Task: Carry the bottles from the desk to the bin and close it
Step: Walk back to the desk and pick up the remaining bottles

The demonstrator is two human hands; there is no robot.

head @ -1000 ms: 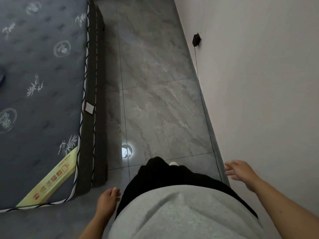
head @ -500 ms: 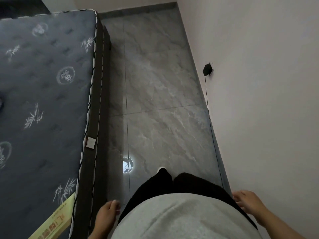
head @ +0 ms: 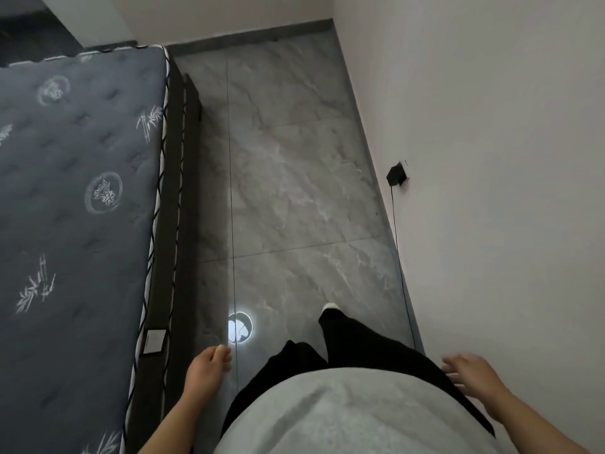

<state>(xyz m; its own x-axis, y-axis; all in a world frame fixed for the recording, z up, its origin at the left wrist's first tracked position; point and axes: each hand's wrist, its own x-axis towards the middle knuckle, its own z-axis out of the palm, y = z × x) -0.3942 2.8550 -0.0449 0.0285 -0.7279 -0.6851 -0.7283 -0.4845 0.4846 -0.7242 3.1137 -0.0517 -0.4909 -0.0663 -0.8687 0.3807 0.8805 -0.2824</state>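
Both hands, the left hand point(head: 209, 367) and right hand point(head: 471, 371), hang loosely open and empty; no bottles are visible, so I judge them probably light, best gripped around the body.

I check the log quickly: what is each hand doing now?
Left hand: open, fingers loosely curled, holds nothing.
Right hand: open, fingers relaxed, holds nothing.

One mattress point(head: 75, 224) at nine o'clock, one plug point(head: 397, 174) at two o'clock, two hands — left point(head: 206, 371), right point(head: 474, 376) — both empty.
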